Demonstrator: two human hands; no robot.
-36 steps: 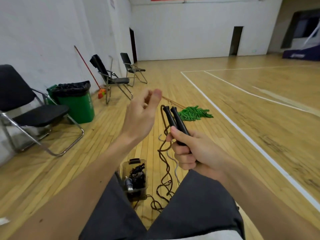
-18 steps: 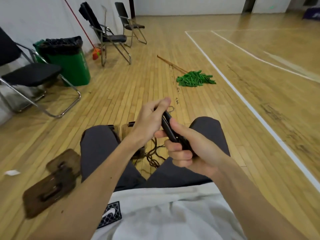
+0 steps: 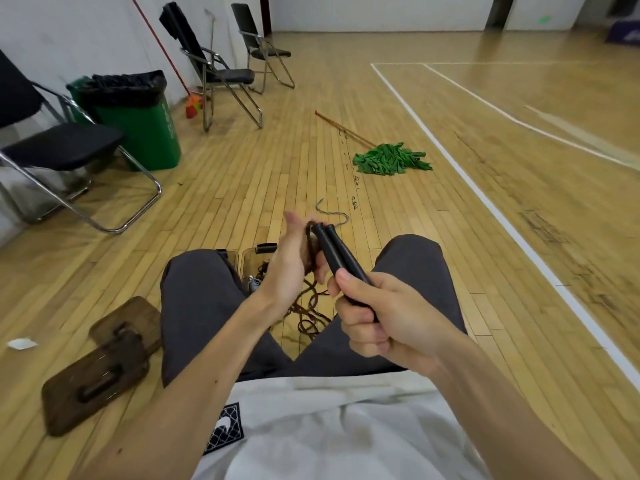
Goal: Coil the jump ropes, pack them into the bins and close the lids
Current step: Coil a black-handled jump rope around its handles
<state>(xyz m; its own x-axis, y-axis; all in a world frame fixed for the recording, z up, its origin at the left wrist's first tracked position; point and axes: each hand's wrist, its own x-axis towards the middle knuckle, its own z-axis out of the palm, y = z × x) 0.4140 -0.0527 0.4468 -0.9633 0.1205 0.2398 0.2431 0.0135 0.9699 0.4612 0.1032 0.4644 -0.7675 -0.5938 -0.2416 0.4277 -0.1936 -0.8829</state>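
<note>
the right hand (image 3: pixel 384 313) grips both black handles (image 3: pixel 334 252); the brown jump rope (image 3: pixel 311 306) trails from them to the floor between the knees. the left hand (image 3: pixel 287 268) lies against the rope, fingers hidden, so its grip is unclear. a clear bin (image 3: pixel 248 258) beyond holds dark rope; two lids (image 3: pixel 97 372) lie off, left.
</note>
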